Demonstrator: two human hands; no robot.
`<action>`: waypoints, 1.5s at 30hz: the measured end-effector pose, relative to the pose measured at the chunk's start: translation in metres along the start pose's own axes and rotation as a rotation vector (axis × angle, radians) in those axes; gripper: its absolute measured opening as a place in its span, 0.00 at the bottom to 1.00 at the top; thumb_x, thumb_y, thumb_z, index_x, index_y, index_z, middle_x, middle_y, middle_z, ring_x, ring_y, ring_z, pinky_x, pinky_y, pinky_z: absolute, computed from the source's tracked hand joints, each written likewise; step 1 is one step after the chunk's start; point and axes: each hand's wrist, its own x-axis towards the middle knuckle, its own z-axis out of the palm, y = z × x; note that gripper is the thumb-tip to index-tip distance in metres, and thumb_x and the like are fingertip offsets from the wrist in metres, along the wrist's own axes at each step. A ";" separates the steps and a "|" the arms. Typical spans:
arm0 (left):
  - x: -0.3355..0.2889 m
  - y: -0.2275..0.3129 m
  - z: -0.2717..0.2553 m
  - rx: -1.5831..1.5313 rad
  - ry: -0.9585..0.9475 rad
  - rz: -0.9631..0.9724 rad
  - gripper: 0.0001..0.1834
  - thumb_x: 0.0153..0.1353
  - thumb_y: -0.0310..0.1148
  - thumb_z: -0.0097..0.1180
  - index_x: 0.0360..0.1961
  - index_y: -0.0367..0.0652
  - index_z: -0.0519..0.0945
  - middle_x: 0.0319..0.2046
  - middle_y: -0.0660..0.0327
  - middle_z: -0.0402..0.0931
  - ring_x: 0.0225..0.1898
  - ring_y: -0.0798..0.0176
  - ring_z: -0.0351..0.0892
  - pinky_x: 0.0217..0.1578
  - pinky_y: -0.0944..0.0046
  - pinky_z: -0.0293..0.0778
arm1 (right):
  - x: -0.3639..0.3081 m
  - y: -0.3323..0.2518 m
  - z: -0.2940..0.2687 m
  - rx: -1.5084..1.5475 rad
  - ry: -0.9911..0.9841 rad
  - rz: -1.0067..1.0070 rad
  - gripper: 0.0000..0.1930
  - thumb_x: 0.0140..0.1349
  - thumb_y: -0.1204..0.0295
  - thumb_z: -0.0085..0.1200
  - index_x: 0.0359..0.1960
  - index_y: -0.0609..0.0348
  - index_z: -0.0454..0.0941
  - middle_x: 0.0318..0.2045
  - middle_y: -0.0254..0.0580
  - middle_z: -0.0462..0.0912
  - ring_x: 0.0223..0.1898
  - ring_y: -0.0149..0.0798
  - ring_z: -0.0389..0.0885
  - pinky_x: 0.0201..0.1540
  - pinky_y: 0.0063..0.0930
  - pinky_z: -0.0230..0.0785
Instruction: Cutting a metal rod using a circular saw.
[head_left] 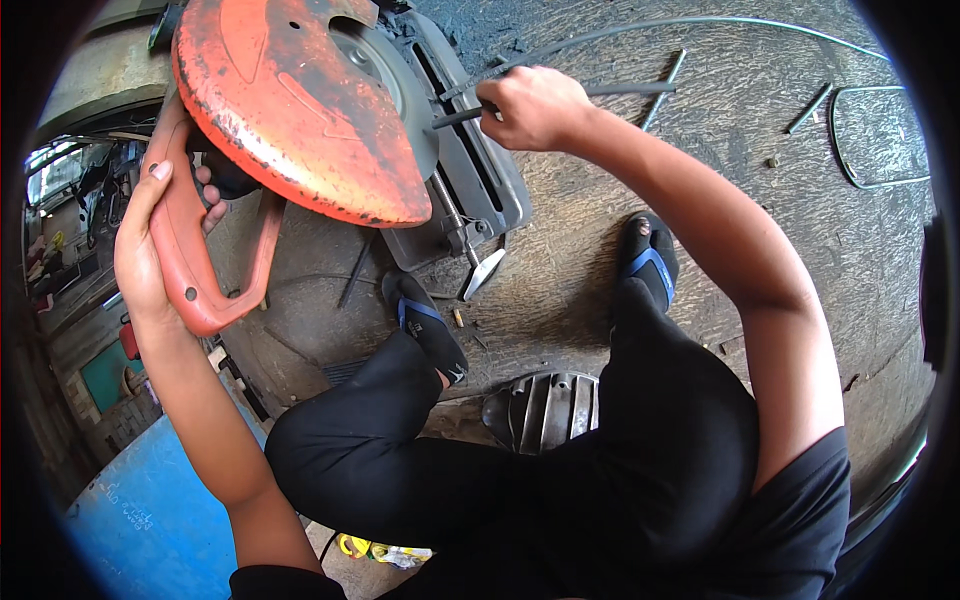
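An orange cut-off saw (300, 150) with a worn, scuffed guard stands at the upper left, partly covering its grey cutting disc (418, 120). My left hand (145, 240) is wrapped round the saw's orange loop handle (190, 265), thumb on top and fingertips showing through the loop. In my right hand (535, 108), closed in a fist, is a thin dark metal rod (630, 89). Its left end (455, 118) reaches to the disc's edge, over the grey saw base (495, 175); whether it touches the disc I cannot tell. A clamp screw with a pale handle (484, 275) sits at the base's near end.
A long curved rod (700, 22) arcs across the far floor. Short rods (810, 108) and a bent rod frame (840, 140) lie to the right. Near my sandalled feet (430, 320) is a ribbed metal piece (545, 410). A blue panel (150, 510) stands at lower left.
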 end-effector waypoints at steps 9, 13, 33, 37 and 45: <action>-0.002 0.000 0.004 -0.029 0.035 -0.002 0.25 0.62 0.40 0.52 0.54 0.32 0.70 0.38 0.55 0.75 0.34 0.65 0.76 0.39 0.65 0.75 | 0.013 -0.006 0.002 -0.084 0.062 -0.182 0.12 0.50 0.65 0.49 0.34 0.53 0.79 0.22 0.50 0.80 0.28 0.54 0.81 0.31 0.46 0.75; -0.003 0.002 0.005 -0.021 0.046 -0.015 0.26 0.62 0.40 0.52 0.56 0.32 0.69 0.39 0.55 0.75 0.35 0.64 0.76 0.42 0.64 0.74 | 0.013 -0.006 0.001 -0.142 0.067 -0.235 0.11 0.50 0.66 0.51 0.34 0.53 0.79 0.20 0.49 0.79 0.25 0.53 0.80 0.27 0.44 0.75; 0.000 -0.001 -0.003 -0.036 0.050 -0.010 0.27 0.62 0.41 0.52 0.56 0.32 0.69 0.39 0.54 0.75 0.36 0.63 0.76 0.41 0.64 0.75 | -0.011 -0.008 -0.003 -0.033 -0.005 -0.286 0.09 0.48 0.65 0.51 0.27 0.56 0.78 0.22 0.46 0.78 0.26 0.49 0.80 0.27 0.43 0.73; 0.005 -0.005 -0.001 -0.081 -0.006 -0.032 0.28 0.61 0.42 0.53 0.57 0.33 0.68 0.39 0.55 0.74 0.36 0.62 0.76 0.40 0.64 0.75 | -0.018 0.042 0.007 0.962 -0.311 0.048 0.14 0.53 0.65 0.48 0.26 0.65 0.79 0.17 0.39 0.73 0.15 0.29 0.68 0.18 0.25 0.60; 0.003 -0.006 -0.007 -0.114 -0.013 -0.032 0.27 0.61 0.41 0.53 0.56 0.34 0.69 0.38 0.55 0.75 0.34 0.63 0.77 0.38 0.63 0.76 | -0.036 0.034 -0.027 1.785 -0.672 0.108 0.16 0.51 0.66 0.46 0.30 0.70 0.76 0.20 0.39 0.72 0.13 0.27 0.61 0.13 0.21 0.50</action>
